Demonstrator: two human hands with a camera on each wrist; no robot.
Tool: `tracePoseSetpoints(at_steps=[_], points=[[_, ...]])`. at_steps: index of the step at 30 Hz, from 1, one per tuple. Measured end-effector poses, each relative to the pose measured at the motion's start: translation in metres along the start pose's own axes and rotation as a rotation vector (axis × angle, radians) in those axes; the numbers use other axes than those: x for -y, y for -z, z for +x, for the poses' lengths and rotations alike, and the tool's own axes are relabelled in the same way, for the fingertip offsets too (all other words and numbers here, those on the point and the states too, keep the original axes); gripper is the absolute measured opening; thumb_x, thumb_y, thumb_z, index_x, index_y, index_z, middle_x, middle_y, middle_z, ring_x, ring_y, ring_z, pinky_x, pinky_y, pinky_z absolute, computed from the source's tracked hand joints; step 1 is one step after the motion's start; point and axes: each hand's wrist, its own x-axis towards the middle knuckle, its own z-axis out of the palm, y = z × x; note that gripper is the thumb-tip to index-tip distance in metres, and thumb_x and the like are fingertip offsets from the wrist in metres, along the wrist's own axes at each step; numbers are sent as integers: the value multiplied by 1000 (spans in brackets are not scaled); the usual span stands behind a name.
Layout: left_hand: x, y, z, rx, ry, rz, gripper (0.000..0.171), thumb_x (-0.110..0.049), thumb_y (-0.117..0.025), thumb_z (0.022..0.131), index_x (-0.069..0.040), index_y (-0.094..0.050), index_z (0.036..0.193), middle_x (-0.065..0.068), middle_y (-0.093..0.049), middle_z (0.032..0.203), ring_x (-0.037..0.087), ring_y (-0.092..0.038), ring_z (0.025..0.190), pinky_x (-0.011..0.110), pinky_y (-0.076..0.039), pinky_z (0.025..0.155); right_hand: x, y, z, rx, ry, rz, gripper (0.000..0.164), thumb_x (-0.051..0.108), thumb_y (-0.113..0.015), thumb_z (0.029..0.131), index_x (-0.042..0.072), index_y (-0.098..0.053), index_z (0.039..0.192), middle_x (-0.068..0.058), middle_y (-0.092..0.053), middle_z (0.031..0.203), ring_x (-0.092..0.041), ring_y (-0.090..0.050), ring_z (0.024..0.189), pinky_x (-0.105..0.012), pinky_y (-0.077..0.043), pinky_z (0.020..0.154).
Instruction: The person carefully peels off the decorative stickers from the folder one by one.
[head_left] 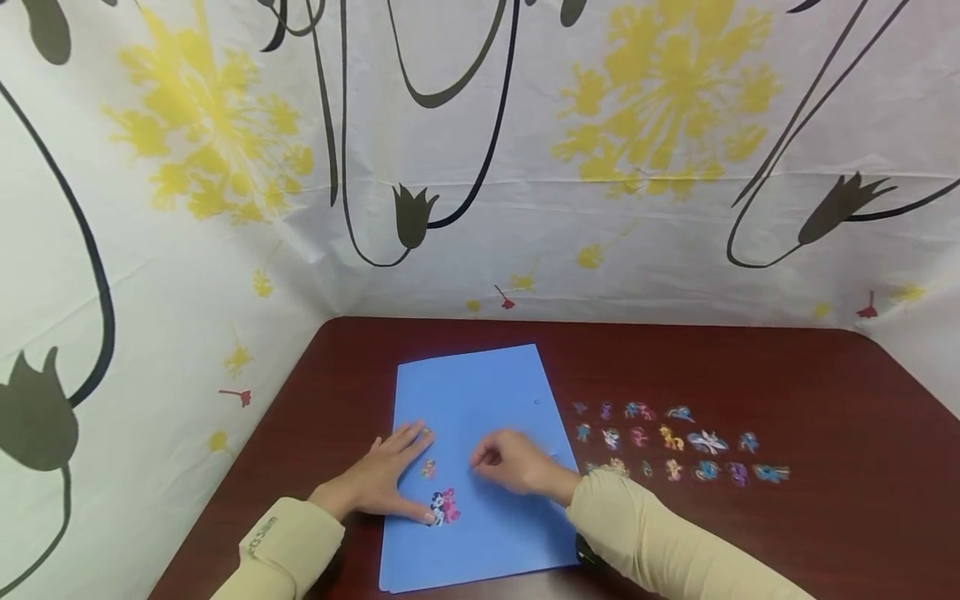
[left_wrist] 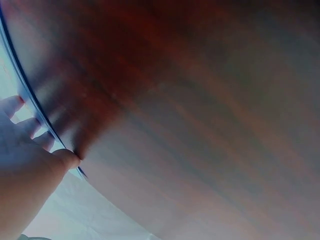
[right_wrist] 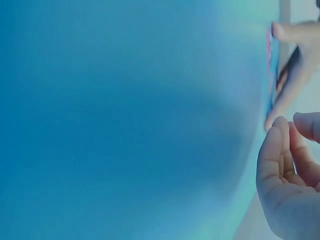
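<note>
A blue folder or stacked sheet lies on the dark table. My left hand rests with spread fingers on its left edge; in the left wrist view, the thumb is at that edge. Beside the thumb is a black-white and pink pony sticker, partly covered by the thumb tip. A small orange sticker sits between thumb and fingers. My right hand is over the middle of the sheet, fingers bent. In the right wrist view, its thumb stands apart from the fingers, and nothing shows between them.
Several small colourful pony stickers lie in rows on the brown table right of the sheet. Tiny marks show on the sheet's right side. A white flowered cloth hangs behind the table.
</note>
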Motion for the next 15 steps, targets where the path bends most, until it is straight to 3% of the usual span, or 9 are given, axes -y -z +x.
tracePoseSetpoints(at_steps=[10,15], points=[[-1,-1,0,17,3,16,105,-69,-62,60,-13,-25,141,7,-15,147,28,-9,133,59,-11,99,11,-20,8,90,12,26,8,-1,-63,77,0,-68,82,1,-59,68,-4,-48,57,-18,-42,53],[0,0,1,14,5,24,105,-70,-62,60,-13,-25,141,6,-14,147,27,-9,133,59,-11,99,9,-27,11,91,21,-49,9,0,-66,75,2,-69,83,5,-56,65,-2,-46,57,-17,-41,52]])
